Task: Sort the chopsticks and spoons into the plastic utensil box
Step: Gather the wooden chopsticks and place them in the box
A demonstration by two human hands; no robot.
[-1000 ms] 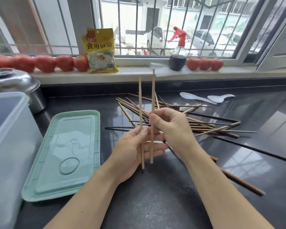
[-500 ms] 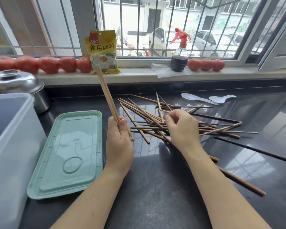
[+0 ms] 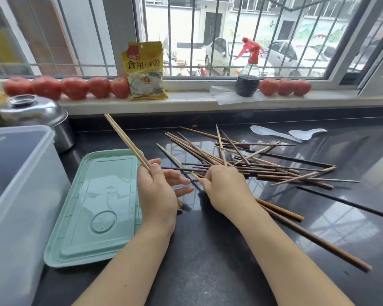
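Near the middle of the counter: the left hand (image 3: 158,191) is holding two light chopsticks (image 3: 126,141) between thumb and palm, while its other fingers are sticking out loosely.
Change: a moment ago both hands were lining up this pair standing straight up; now the pair is leaning up and to the left, over the green lid (image 3: 95,208), and only the left hand is keeping it.
Right hand: the right hand (image 3: 224,188) is letting the pair go and is reaching into the pile of chopsticks (image 3: 241,160), with its fingers curling round a light stick there.
Pile: lots of brown, light and dark sticks are lying crossed on the dark counter (image 3: 208,261), toward its back and right side.
Spoons: two white spoons (image 3: 274,133) are lying near the back right of the counter, and nobody is touching them.
Box: the clear plastic box (image 3: 16,195) is sitting at the left edge, just beside the green lid.
What it means: one matched pair is looking ready, and I think the hands are hunting for more sticks before anything is going into the box. Most of the job is waiting.
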